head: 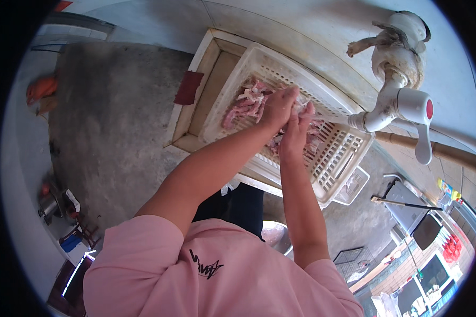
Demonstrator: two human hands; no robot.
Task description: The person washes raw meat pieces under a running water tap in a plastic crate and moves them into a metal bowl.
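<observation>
My left hand (279, 106) and my right hand (295, 134) come together above a white slotted plastic crate (335, 154). Between their fingers is a pale, wet piece of raw meat (302, 104), mostly hidden by the hands. A stream of water (329, 118) runs from the white plastic tap (375, 119) onto my fingers. Inside the crate, raw meat pieces (246, 105), pink with whitish parts, lie in a heap left of my left hand. More raw meat (313, 140) shows beside and below my right hand.
The crate rests tilted across a tiled sink (206, 95) against the wall. A small white basket (353, 186) is beneath the crate's right end. Near my legs stands a metal basin (275, 237). A bamboo pole (440, 148) runs along the right. Further right is a wire cage (351, 261).
</observation>
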